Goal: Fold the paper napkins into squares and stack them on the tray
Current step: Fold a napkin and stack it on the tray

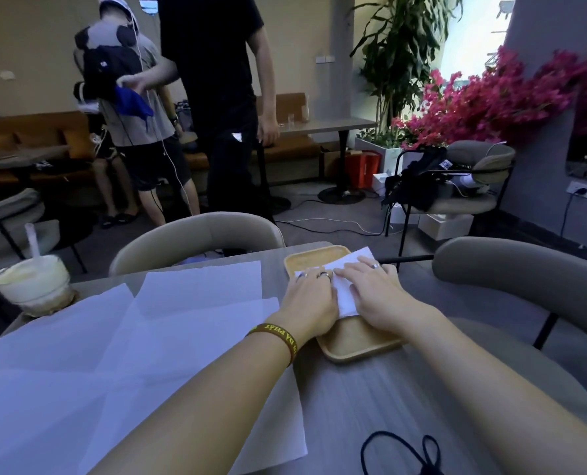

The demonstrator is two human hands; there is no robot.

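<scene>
The dark wristband (278, 338) behind the left hand (307, 301) carries yellow lettering, partly readable as "ĐÀ PHÁT"; the rest curves away.

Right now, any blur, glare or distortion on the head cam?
Head view: fisheye bends the edges; motion blur streaks the table; the window is blown out; the left hand, right hand and folded napkin on the tray are readable; unfolded napkins look bluish.

A brown wristband (279, 338) with yellow lettering; silver rings (325, 275).
</scene>
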